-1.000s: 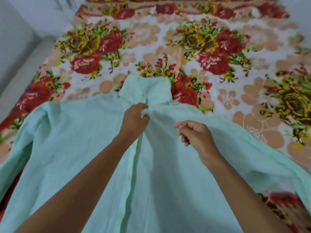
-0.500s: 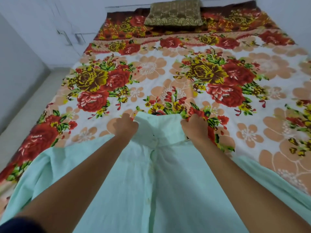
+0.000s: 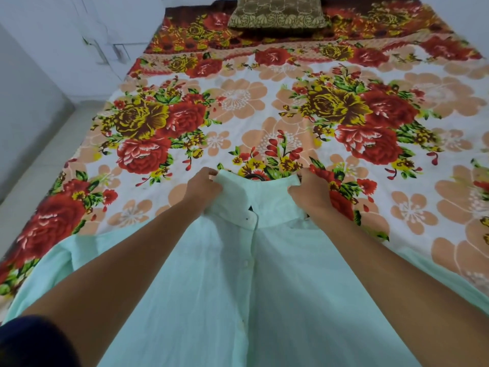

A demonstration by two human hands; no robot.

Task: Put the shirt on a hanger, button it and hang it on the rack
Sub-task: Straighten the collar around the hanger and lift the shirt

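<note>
Collar adjustment on a buttoned shirt laid flat on the bed.

The mint-green shirt (image 3: 238, 300) is spread front-up across the near edge of the bed (image 3: 264, 123), its placket closed. The collar (image 3: 267, 205) is pinched at one end by the left hand (image 3: 202, 188) and at the other by the right hand (image 3: 308, 193), fingers curled round the fabric. A dark hanger hook (image 3: 256, 177) is seen just beyond the collar. The cloth is judged light, soft and limp; lifting is best done by the hook, not the fabric. A brown pillow (image 3: 276, 13) lies at the far end.
</note>
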